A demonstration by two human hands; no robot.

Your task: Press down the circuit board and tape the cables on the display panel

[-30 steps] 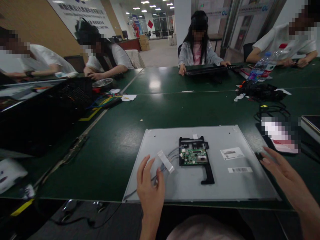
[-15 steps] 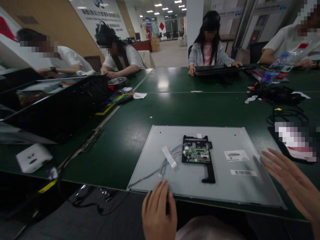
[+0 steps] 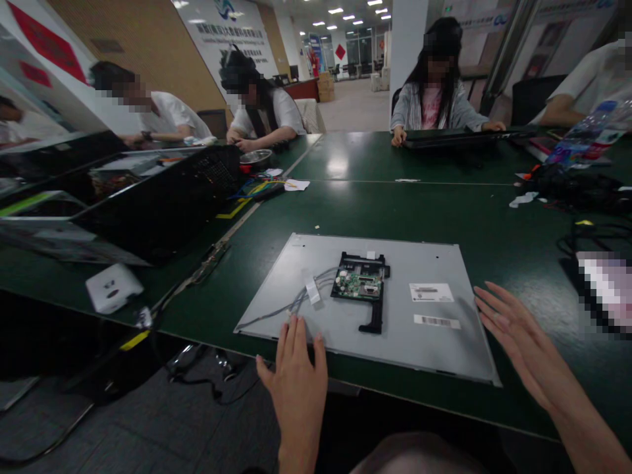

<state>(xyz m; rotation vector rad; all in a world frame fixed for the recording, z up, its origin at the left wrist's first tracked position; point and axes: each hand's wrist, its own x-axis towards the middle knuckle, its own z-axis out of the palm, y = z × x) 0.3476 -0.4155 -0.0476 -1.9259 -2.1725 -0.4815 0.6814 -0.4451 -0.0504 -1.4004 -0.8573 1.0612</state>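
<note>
A grey metal-backed display panel (image 3: 395,263) lies flat near the front edge of the table. On its back sits a black plastic bracket (image 3: 376,316) framing a green circuit board (image 3: 356,284). Thin grey cables (image 3: 269,315) run from the board to the panel's left corner, under a strip of clear tape (image 3: 313,289). My left hand (image 3: 296,368) is over the panel's front edge, fingers stretched out and slightly spread. At the panel's right edge is my right hand (image 3: 511,336), its fingers extended along the side. Neither hand is closed around anything.
To the left stands a black computer case (image 3: 162,204), with a small white box (image 3: 113,288) in front. A phone (image 3: 607,283) lies at right near black cables (image 3: 587,237) and plastic bottles (image 3: 587,135). Several people sit around the green table (image 3: 375,204).
The panel now sits further left and farther from me relative to the table edge. Both hands have shifted with it, and the left thumb has spread outward. The camera view has turned left.
</note>
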